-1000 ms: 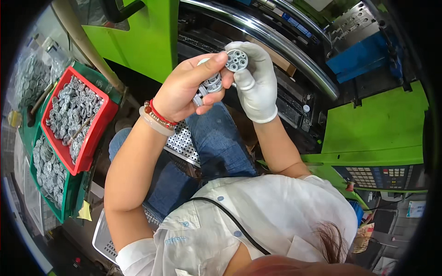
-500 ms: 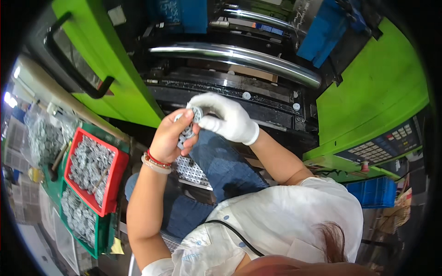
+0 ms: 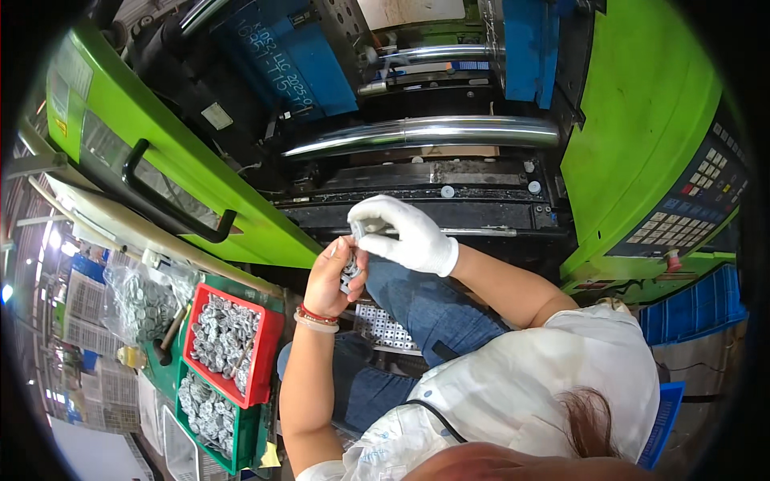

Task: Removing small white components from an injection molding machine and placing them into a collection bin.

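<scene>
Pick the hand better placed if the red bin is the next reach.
Left, probably. The left hand is nearer the red bin, which sits on that side, and already holds gray parts. The gloved right hand would likely have to cross past it.

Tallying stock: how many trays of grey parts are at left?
2: a red tray and, just below it in the picture, a green tray. Others may be hidden.

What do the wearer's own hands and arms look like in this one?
The left hand is ungloved, with a red bracelet and a pale bangle at the wrist. The right hand wears a plain white glove ending at the wrist. Both forearms are bare below short white sleeves.
</scene>
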A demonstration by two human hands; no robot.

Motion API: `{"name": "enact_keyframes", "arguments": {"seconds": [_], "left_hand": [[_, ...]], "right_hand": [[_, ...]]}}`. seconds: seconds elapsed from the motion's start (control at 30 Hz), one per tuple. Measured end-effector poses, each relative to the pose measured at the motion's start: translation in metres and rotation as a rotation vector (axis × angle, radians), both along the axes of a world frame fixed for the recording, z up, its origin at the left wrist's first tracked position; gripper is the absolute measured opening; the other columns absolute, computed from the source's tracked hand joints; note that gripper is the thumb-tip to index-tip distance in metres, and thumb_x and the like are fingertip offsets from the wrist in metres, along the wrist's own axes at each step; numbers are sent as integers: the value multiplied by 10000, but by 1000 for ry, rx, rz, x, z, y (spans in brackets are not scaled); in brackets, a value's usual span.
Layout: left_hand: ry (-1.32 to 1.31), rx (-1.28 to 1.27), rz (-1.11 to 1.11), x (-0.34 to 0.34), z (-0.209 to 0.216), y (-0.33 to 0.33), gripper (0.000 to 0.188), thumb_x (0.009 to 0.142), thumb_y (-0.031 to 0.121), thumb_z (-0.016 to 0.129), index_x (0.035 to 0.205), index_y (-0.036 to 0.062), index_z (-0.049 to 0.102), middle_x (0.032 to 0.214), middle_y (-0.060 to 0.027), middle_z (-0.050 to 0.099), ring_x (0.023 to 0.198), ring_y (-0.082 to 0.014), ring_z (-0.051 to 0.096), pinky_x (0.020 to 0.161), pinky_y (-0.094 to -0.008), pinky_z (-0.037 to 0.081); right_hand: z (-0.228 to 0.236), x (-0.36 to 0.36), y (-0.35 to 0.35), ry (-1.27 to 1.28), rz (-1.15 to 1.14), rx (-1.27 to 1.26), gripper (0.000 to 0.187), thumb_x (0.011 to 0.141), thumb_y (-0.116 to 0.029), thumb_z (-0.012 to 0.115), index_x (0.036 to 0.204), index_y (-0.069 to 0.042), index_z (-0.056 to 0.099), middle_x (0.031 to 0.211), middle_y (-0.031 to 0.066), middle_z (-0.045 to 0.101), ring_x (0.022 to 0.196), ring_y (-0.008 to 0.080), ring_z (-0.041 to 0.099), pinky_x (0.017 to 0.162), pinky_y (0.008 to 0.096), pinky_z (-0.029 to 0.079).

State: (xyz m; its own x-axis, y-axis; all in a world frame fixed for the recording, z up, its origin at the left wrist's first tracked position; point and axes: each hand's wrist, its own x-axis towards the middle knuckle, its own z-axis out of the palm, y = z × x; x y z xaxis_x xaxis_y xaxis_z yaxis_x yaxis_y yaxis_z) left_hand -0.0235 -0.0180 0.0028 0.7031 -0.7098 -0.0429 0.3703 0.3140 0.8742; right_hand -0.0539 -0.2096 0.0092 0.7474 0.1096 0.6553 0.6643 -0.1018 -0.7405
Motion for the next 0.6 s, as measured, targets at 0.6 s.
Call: {"name": "enact_keyframes", "arguments": {"seconds": [0.6], "left_hand": [[113,46,89,2,1,-1,365,1011,416,355,906,93,488,749,-33,484,464,-92,393,331,-189,284]], "right_hand": [[82,152,-117,-121,-324,259,352,882,-169,652,1171,-2,541,1071,40,614,1025,135,581,938,274,453]]}}
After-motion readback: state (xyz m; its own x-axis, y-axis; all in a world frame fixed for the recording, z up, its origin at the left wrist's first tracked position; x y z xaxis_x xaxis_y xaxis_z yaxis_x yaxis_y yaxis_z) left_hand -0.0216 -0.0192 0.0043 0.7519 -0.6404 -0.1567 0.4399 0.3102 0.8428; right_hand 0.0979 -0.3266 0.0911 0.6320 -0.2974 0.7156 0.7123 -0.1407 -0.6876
